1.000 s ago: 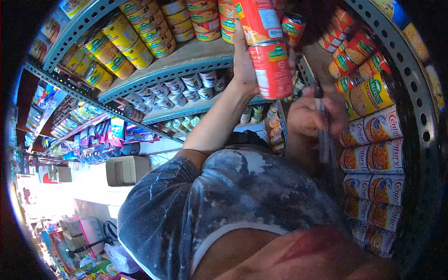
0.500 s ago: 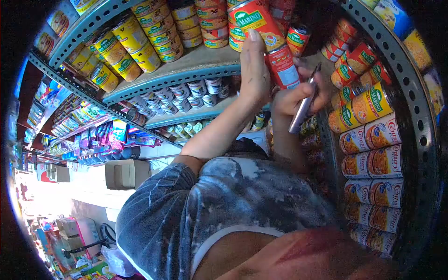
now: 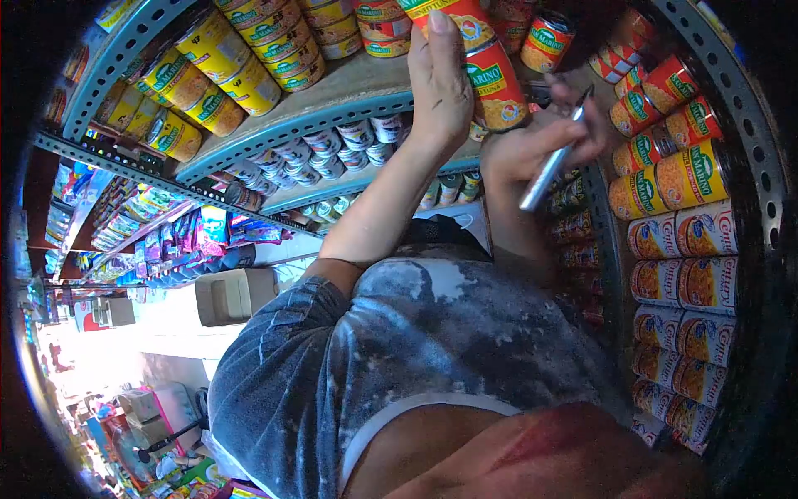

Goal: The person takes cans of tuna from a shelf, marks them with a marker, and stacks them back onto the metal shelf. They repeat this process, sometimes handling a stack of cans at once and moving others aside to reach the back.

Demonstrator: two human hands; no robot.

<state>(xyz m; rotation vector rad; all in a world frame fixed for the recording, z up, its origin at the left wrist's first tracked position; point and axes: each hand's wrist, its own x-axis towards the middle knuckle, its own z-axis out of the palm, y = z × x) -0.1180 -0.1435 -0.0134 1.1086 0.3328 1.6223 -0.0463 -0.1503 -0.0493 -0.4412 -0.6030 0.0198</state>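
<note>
My left hand [image 3: 439, 91] is closed around a red San Marino tuna can [image 3: 494, 83], thumb up along its side. A second red tuna can [image 3: 449, 18] sits against it, end to end, reaching the top edge of the view. In my right hand [image 3: 540, 141], a silver pen [image 3: 550, 170] is gripped between the fingers, its dark tip pointing up and away. The right fingers are partly blurred, just right of the lower can. Behind both hands is a shelf [image 3: 366, 87] of stacked cans.
Yellow cans [image 3: 220, 62] stand stacked at the upper left. A lower shelf holds white-labelled cans [image 3: 324, 150]. Stacked Century cans [image 3: 706, 279] and a perforated metal upright [image 3: 748, 141] are close on the right. An open cardboard box [image 3: 237, 297] lies at left.
The lower tuna can has turned from its blue-white back panel to its green logo side. The cans sit higher in view, and the pen has shifted slightly right.
</note>
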